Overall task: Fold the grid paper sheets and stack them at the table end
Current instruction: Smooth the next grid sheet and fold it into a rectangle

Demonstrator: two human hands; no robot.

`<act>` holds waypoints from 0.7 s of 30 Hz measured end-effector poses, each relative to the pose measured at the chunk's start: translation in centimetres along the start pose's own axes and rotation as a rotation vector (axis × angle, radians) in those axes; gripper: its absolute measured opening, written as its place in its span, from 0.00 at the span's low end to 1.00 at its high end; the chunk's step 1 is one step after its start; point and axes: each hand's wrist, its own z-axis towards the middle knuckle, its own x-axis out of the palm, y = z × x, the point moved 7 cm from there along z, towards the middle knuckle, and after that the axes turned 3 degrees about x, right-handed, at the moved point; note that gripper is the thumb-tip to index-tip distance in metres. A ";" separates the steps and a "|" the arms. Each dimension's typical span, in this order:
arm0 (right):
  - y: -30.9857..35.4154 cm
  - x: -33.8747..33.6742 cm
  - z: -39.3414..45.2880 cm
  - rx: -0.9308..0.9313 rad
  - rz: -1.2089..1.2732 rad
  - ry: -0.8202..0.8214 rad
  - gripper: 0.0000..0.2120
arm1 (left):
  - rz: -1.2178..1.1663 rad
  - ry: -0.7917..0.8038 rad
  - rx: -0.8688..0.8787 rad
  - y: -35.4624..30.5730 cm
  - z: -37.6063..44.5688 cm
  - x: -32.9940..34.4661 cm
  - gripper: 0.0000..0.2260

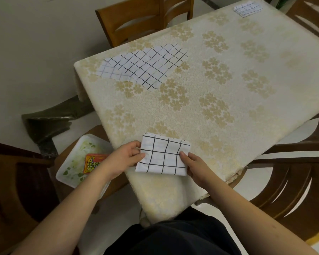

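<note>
Folded white black-gridded paper sheet (164, 155), long axis lying left-right along the near table edge, pinched at its ends by left hand (126, 157) and right hand (195, 165).

2 hands (129, 159), 4 chairs (144, 19), 1 tray (70, 162), 1 table (228, 107).

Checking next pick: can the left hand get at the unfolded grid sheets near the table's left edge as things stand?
Probably yes, once free. The left hand now holds the folded sheet together with the right hand. Only bare tablecloth lies between it and the unfolded sheets.
</note>
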 end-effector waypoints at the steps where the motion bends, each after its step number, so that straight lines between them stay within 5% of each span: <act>1: 0.1 0.3 -0.2 0.011 0.022 0.005 0.10 | -0.019 -0.029 -0.013 0.4 0.0 -0.4 0.11; 7: 0.5 0.5 -1.4 0.015 0.022 -0.011 0.07 | -0.064 -0.250 -0.123 3.8 -0.4 -2.6 0.13; 21: 0.4 -0.1 -6.9 -0.118 -0.086 -0.250 0.07 | -0.096 -0.273 -0.119 4.2 -2.6 -1.1 0.09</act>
